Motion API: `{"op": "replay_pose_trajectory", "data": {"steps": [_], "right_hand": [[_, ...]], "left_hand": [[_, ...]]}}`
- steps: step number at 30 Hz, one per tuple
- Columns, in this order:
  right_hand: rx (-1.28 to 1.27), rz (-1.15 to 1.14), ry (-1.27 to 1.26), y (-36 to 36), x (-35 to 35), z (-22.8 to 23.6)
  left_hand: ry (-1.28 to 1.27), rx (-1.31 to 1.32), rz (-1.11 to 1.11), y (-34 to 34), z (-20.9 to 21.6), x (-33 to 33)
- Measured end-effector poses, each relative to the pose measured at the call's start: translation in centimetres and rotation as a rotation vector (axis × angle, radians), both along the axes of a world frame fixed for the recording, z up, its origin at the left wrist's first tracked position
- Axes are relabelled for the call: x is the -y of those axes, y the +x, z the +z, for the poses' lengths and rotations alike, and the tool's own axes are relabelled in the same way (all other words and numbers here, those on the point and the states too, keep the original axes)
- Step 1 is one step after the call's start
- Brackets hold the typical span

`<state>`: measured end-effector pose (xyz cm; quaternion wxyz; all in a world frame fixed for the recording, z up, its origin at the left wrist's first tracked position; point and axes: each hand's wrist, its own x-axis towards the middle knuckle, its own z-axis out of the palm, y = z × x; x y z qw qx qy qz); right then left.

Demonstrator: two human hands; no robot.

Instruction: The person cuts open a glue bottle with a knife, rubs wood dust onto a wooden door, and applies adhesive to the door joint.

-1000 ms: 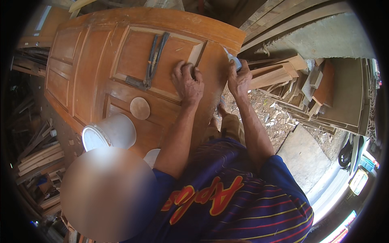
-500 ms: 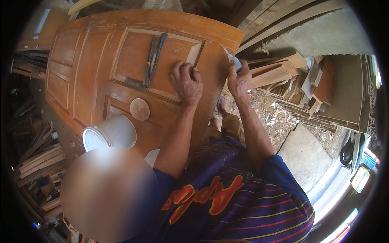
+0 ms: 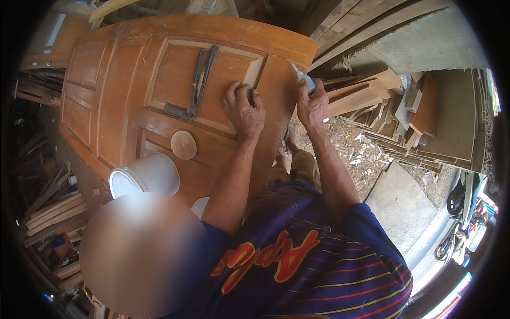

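My right hand [image 3: 312, 103] grips a small pale squeeze bottle [image 3: 305, 81] with a narrow pointed nozzle. Its tip is at the right end of a brown panelled wooden door [image 3: 279, 74]; I cannot tell whether it touches. My left hand [image 3: 247, 112] rests on the door with bent fingers slightly apart, beside a pale strip of moulding [image 3: 254, 72] along a panel's edge. Nothing shows in that hand, though the fingertips' undersides are hidden. Left of it, a dark long-handled tool like pincers [image 3: 198, 80] lies across the panel.
On the door stand a round wooden disc [image 3: 184, 144] and a white bucket [image 3: 159, 173] lying on its side. Wood offcuts [image 3: 366, 93] and leaning boards [image 3: 457, 111] are stacked at right. Timber [image 3: 56, 212] is piled at left. Debris covers the ground [image 3: 353, 154].
The bottle and my right hand have shifted very slightly left. My left hand stays on the door. At the far right, a motorbike has come into fuller view.
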<state>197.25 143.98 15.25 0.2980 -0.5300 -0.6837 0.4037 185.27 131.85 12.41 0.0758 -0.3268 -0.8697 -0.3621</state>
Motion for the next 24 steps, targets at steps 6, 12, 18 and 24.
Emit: {"op": "replay_pose_trajectory", "data": {"steps": [6,12,18,24], "right_hand": [[-0.049,-0.045,0.007,0.2,0.3,-0.5],[-0.062,-0.038,0.002,0.3,0.3,-0.6],[-0.055,-0.034,-0.011,0.3,0.2,-0.2],[-0.041,-0.028,-0.005,0.3,0.1,-0.4]], "left_hand": [[-0.001,0.005,0.005,0.0,-0.1,0.0],[0.010,-0.002,0.000,0.0,0.0,0.0],[-0.011,0.014,0.003,0.1,0.3,-0.1],[0.002,0.017,0.001,0.1,0.1,-0.1]]}}
